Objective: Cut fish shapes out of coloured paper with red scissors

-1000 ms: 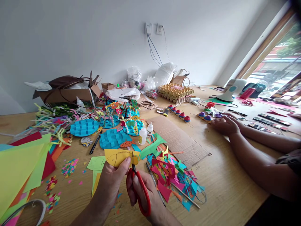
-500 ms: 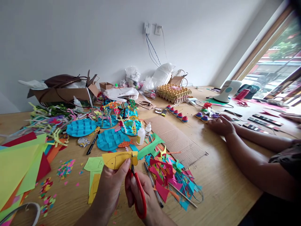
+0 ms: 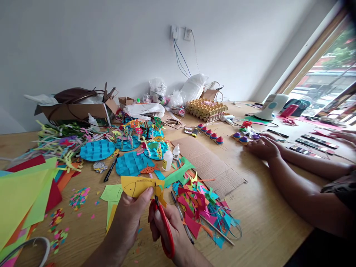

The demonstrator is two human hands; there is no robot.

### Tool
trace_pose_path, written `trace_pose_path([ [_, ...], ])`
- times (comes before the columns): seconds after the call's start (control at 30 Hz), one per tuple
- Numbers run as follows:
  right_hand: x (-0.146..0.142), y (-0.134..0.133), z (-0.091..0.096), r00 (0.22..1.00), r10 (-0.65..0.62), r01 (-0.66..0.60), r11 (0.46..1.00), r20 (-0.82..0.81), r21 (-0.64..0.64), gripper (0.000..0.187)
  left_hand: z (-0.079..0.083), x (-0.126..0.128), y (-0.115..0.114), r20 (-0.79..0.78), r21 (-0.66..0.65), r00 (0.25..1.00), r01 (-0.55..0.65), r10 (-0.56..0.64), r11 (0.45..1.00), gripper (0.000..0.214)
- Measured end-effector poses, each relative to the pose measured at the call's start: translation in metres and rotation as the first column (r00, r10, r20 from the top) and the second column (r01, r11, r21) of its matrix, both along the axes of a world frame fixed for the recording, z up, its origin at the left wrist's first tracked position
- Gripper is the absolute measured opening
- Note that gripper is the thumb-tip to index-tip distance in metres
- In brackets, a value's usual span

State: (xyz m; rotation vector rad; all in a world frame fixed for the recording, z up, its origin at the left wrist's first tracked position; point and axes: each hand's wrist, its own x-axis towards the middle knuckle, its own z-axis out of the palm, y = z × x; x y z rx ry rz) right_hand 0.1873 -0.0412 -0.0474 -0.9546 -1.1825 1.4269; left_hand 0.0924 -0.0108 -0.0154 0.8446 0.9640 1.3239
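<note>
My left hand [image 3: 128, 218] pinches a yellow paper fish [image 3: 137, 186] with a drawn outline, thumb on top, held above the wooden table [image 3: 267, 218]. My right hand [image 3: 169, 226] is wrapped through the handles of red scissors [image 3: 164, 226], whose blades meet the fish's right end. A yellow strip hangs down from the paper by the blades.
Coloured paper scraps [image 3: 203, 207] lie just right of my hands, stacked coloured sheets [image 3: 25, 196] to the left. Blue paper discs [image 3: 97, 149], glue bottles [image 3: 168, 160] and a cardboard sheet [image 3: 208, 165] sit beyond. Another person's hands [image 3: 263, 148] rest on the table at right.
The scissors have cut further along the fish's right end, and a yellow strip now droops by the blades. The view shifted slightly; the other person's hands stayed put.
</note>
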Motion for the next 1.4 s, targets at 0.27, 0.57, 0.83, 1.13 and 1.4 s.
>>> trace_pose_path([
  [0.27,-0.001,-0.002,-0.005,1.0,0.006,-0.005,1.0,0.022,-0.01,0.055,-0.001,0.0,0.003,0.01,0.005,1.0,0.006,-0.006,1.0,0.015],
  [0.57,-0.001,-0.001,-0.002,1.0,0.014,-0.013,0.998,-0.004,0.068,0.051,-0.005,0.003,-0.001,0.009,0.026,0.999,-0.033,0.033,0.999,0.012],
  [0.83,-0.006,0.0,-0.019,0.999,-0.046,0.048,0.996,-0.025,0.081,0.049,-0.004,0.008,-0.005,0.016,0.03,1.0,-0.018,0.018,0.999,0.014],
  [1.13,-0.004,-0.002,-0.011,0.998,-0.055,0.052,0.996,0.029,0.077,0.051,-0.005,0.009,-0.003,0.037,0.032,0.999,-0.012,0.011,0.999,0.008],
  [1.4,-0.006,0.0,-0.017,0.999,-0.041,0.043,0.997,-0.033,0.061,0.049,-0.006,0.005,-0.003,0.054,0.004,0.998,0.008,-0.009,1.0,0.012],
])
